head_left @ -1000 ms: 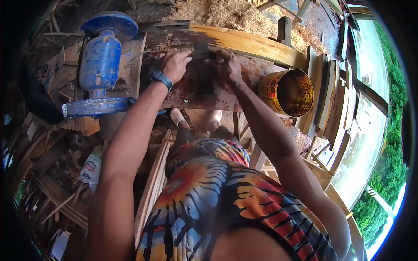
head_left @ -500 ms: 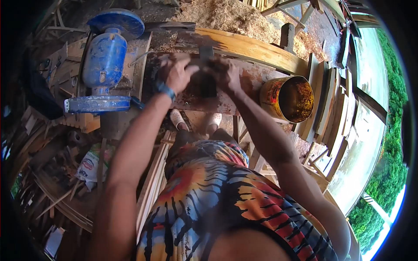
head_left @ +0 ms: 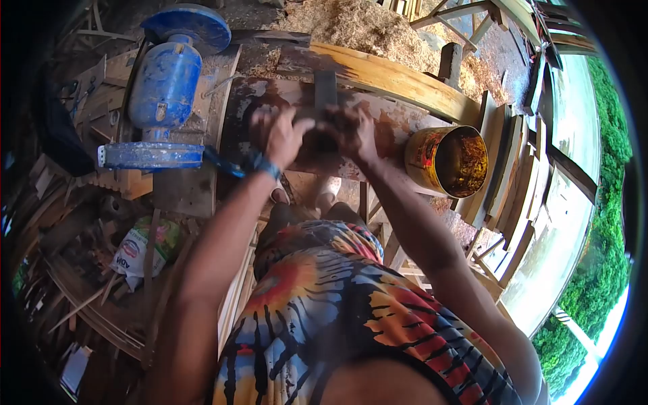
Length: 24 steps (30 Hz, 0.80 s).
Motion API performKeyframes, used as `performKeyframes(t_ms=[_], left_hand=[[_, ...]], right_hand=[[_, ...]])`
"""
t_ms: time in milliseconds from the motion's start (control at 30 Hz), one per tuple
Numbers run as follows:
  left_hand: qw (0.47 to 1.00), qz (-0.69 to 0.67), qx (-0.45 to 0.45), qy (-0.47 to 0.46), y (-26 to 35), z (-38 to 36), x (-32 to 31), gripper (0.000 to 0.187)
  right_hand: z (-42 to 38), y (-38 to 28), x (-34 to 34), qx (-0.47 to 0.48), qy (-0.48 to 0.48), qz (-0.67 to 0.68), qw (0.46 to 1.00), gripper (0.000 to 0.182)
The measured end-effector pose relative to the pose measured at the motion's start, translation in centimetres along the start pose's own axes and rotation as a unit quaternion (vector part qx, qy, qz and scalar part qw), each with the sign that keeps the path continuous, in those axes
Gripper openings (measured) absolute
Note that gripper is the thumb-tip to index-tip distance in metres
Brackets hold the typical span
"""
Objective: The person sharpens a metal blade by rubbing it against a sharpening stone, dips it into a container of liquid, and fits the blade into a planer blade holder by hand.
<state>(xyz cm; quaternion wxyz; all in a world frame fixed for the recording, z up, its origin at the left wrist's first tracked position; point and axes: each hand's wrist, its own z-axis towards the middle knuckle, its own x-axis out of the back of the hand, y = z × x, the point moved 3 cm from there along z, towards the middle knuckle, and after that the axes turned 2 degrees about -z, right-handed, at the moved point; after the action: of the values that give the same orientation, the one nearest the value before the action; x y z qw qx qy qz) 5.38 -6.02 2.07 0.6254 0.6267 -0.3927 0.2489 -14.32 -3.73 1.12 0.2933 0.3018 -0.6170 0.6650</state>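
Both hands work over a wet, brown-stained board (head_left: 388,135) on the bench. A long, flat dark bar (head_left: 325,91) lies between them, its near part in shadow. My left hand (head_left: 278,137), a blue band at its wrist, is just left of the bar; its thumb points toward the bar, and its fingers are smeared by motion. Against the bar's right side, my right hand (head_left: 354,135) has its fingers curled in. Something dark seems to be under those fingers, but blur hides what it is.
A paint-stained yellow tin (head_left: 422,158) stands at the board's right end, beside stacked planks (head_left: 506,169). To the left is a blue bench grinder-like machine (head_left: 165,84). A thick timber (head_left: 398,74) runs along the far edge, with wood shavings (head_left: 358,30) beyond. A printed bag (head_left: 138,253) lies lower left.
Both hands have shifted slightly toward my body, the left one more plainly. More of the dark bar's far end shows. The whole view has also moved a little.
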Motion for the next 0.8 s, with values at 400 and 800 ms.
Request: performKeyframes(t_ms=[400,800], left_hand=[[0.996,0.024,-0.050,0.073,-1.7,4.7,-0.6,0.053],[0.993,0.103,-0.040,-0.036,5.6,12.1,1.2,0.049]], right_hand=[[5.2,2.4,-1.6,0.068,0.037,0.018,0.997,0.051],[1.0,-0.6,1.8,-0.002,-0.012,0.084,0.996,0.045]])
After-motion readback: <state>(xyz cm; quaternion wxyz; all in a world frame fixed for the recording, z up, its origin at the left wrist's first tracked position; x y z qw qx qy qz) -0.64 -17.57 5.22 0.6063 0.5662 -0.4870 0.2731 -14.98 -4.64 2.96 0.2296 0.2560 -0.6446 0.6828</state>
